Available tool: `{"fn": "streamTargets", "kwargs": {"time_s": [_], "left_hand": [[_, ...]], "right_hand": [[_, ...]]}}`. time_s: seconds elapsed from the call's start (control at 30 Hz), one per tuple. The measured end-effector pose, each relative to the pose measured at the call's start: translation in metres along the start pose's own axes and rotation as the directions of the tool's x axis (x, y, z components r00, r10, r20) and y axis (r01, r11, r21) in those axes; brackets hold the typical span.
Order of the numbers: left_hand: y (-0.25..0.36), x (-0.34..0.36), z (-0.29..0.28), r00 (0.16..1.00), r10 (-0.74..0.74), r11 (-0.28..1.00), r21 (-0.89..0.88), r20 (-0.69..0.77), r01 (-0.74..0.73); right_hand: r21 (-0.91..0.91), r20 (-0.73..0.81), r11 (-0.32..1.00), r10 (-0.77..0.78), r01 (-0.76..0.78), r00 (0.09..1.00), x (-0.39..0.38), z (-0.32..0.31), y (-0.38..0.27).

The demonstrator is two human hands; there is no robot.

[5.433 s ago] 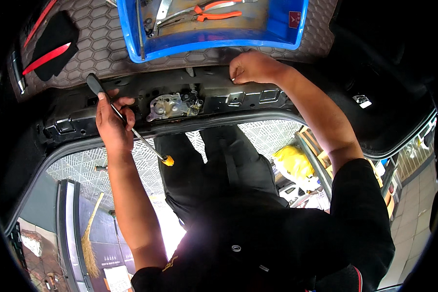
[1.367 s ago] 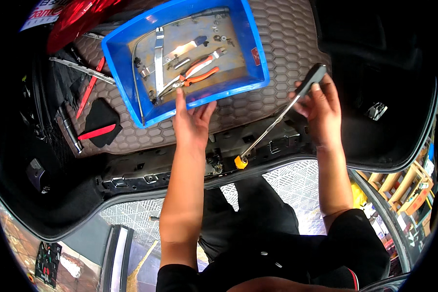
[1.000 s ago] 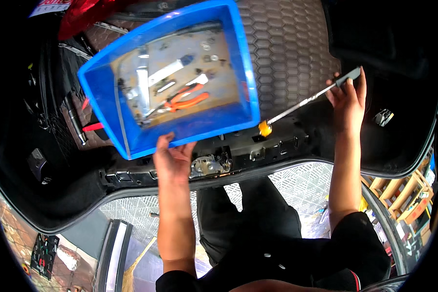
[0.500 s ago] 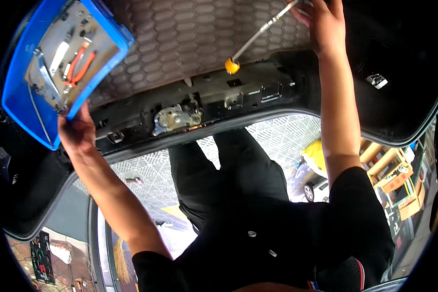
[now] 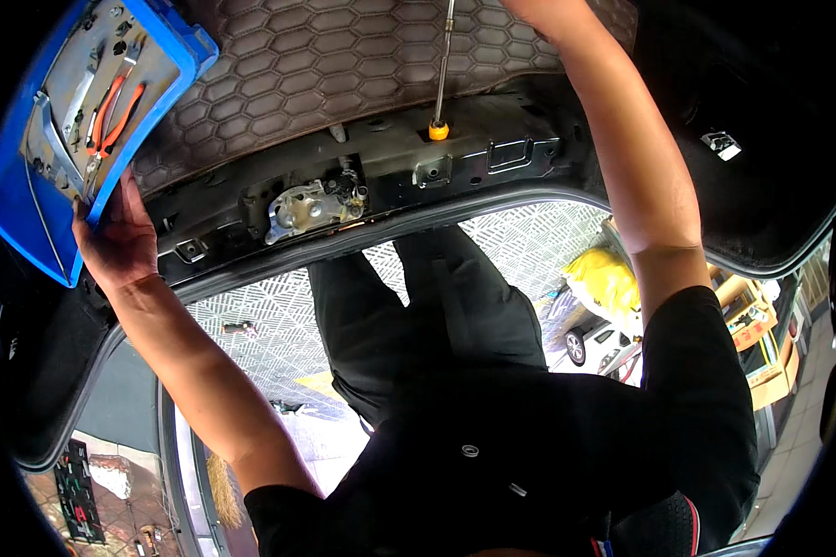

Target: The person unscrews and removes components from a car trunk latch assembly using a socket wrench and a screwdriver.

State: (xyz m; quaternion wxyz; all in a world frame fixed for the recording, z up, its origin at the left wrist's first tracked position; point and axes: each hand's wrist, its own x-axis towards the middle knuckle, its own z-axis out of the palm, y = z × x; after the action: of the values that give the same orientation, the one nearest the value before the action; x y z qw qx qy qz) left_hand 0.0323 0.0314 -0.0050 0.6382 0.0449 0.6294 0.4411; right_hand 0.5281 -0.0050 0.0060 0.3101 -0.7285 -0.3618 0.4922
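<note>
A blue plastic tray (image 5: pixel 161 110) is tilted at the upper left. My left hand (image 5: pixel 121 237) is closed on its near rim, thumb over the edge and fingers beneath. Inside lie orange-handled pliers (image 5: pixel 111 121), flat metal levers (image 5: pixel 58 144) and several small dark parts. A slim metal rod (image 5: pixel 446 65) with an orange-yellow knob (image 5: pixel 438 131) runs down from the top edge; its knob end is over the black sill. My right hand (image 5: pixel 539 14) is just right of the rod's upper end. Its fingers are out of the picture, so its grip on the rod does not show.
The black boot sill (image 5: pixel 399 162) carries a metal latch (image 5: pixel 302 212). Behind it lies a brown quilted mat (image 5: pixel 344 65). Below are patterned floor (image 5: pixel 251 288), a yellow bag (image 5: pixel 604 283), cardboard boxes (image 5: pixel 762 343) and a black tool case (image 5: pixel 79 492).
The rod has swung from slanting to nearly upright. My right hand has moved up and left, mostly out of view. The view has shifted; the tray appears farther left, still held by my left hand.
</note>
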Motion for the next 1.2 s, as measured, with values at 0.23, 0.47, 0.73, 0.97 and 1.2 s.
{"fn": "streamTargets", "kwargs": {"time_s": [0.23,0.47,0.73,0.97,1.2], "left_hand": [[-0.032,-0.058,0.048,0.983,0.075,0.992,0.114,-0.168,-0.056],[-0.098,-0.127,0.058,0.913,0.406,0.658,0.683,0.031,-0.316],[-0.147,-0.130,0.043,0.777,0.498,0.183,0.829,0.386,-0.529],[-0.157,-0.115,0.038,0.590,0.504,-0.263,0.763,0.631,-0.591],[-0.160,-0.113,0.040,0.597,0.500,-0.299,0.772,0.627,-0.561]], "right_hand": [[-0.105,-0.103,0.994,0.013,-0.024,0.995,0.003,-0.004,0.000],[-0.144,-0.112,0.990,-0.020,0.004,0.993,0.006,-0.004,0.006],[-0.230,-0.109,0.973,-0.040,0.014,0.993,0.007,-0.002,-0.001],[-0.438,-0.023,0.897,-0.082,0.064,0.996,0.005,0.012,0.004],[-0.478,0.113,0.877,0.004,0.050,0.994,-0.005,0.027,0.031]]}}
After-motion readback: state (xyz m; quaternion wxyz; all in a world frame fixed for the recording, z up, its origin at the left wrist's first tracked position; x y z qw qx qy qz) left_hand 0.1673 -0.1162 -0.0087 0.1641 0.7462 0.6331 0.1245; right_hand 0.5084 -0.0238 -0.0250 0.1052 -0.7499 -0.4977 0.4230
